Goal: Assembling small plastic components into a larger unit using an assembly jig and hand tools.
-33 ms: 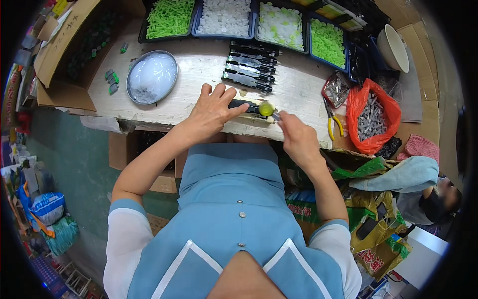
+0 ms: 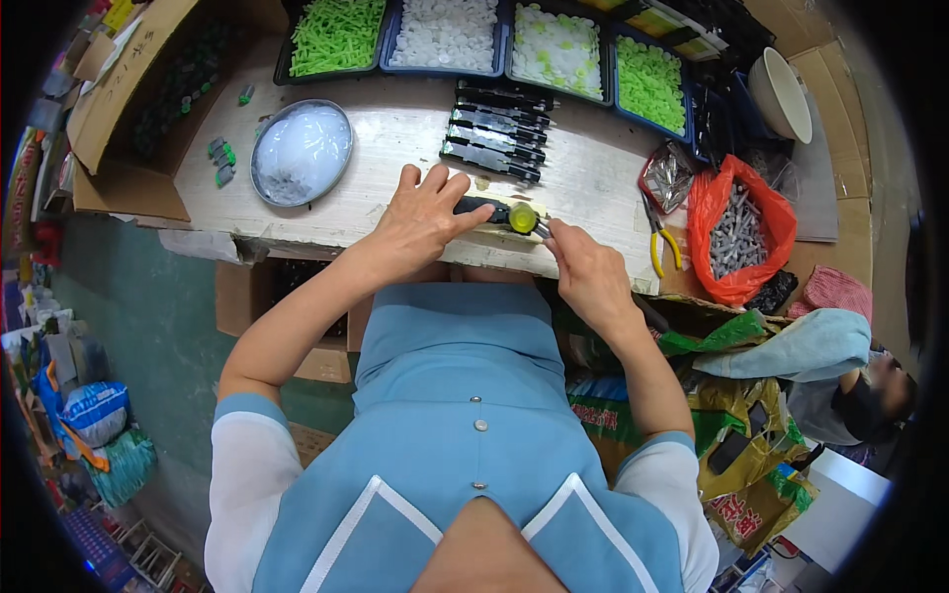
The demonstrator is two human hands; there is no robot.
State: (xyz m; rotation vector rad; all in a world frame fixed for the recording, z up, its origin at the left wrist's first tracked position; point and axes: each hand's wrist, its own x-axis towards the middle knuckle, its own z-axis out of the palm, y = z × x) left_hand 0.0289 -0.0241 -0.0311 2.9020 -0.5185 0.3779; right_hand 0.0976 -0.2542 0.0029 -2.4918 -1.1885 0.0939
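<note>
My left hand (image 2: 422, 219) lies over the near edge of the worktable, fingers spread, its thumb and palm side holding down a dark elongated part (image 2: 476, 211). In my closed right hand (image 2: 590, 267) is a mallet with a round yellow-green head (image 2: 523, 217), which is over the right end of that part. Whether the head touches it I cannot tell. Just beyond, several similar black parts (image 2: 494, 138) lie in a stacked row. Part of the held piece is hidden under my left hand.
Along the back stand trays of green pieces (image 2: 336, 38) and white pieces (image 2: 445, 35). A round dish of whitish gel (image 2: 301, 153) sits left, beside an open cardboard box (image 2: 129, 109). To the right lie yellow-handled pliers (image 2: 664, 247) and a red bag of grey pieces (image 2: 739, 227).
The mallet head has shifted slightly left and down over the dark part, and my right hand has moved slightly with it. My left hand stays in place.
</note>
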